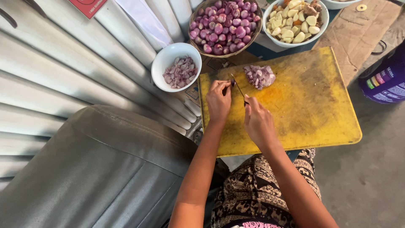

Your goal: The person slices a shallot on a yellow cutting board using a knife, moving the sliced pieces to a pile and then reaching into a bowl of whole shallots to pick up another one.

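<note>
While the big yellow plastic cutting board (312,105) fills the middle, a woven basket of purple shallots (225,25) sits beyond its far edge, a white bowl of peeled pieces (179,67) off its far left corner. At the board's left end, the left hand (218,100) pinches a small shallot (231,82), fingers closed on it; the right hand (258,122) clasps a thin knife (238,88). Small, slick, likely to roll: best pinned by its ends. Grey concrete floor lies beneath.

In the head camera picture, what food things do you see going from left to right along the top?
White bowl of chopped shallots → basket of whole shallots → white bowl of pale peeled chunks.
</note>
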